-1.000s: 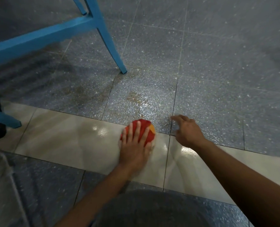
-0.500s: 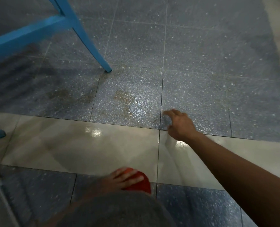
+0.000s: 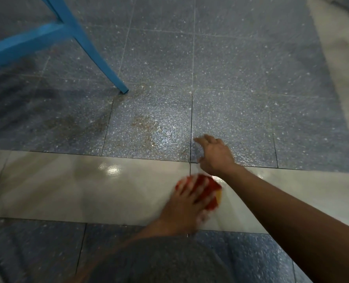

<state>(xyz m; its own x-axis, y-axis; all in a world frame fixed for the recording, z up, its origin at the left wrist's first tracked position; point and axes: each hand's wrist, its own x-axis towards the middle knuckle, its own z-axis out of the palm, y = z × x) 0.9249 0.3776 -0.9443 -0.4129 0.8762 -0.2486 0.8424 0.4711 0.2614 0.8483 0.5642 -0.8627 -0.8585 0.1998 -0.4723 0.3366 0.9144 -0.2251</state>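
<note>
A red and yellow sponge (image 3: 209,190) lies on the glossy beige tile strip (image 3: 87,190) of the floor. My left hand (image 3: 187,203) lies flat on top of it, fingers spread and pressing it down; the hand is blurred. My right hand (image 3: 214,155) rests on the floor just beyond the sponge, at the seam between the beige strip and the blue speckled tiles, fingers extended and pointing left. A brownish dirt stain (image 3: 145,127) marks the wet blue tile to the left of my right hand.
A blue chair leg (image 3: 100,58) stands on the speckled tiles at the upper left, with a blue crossbar (image 3: 22,45) beside it. A pale floor strip (image 3: 343,68) runs along the right edge. My grey-clad knee (image 3: 159,262) fills the bottom middle.
My left hand slid the sponge back toward me, then forward and right again, ending close beside my right wrist. My right hand has stayed planted at the tile seam.
</note>
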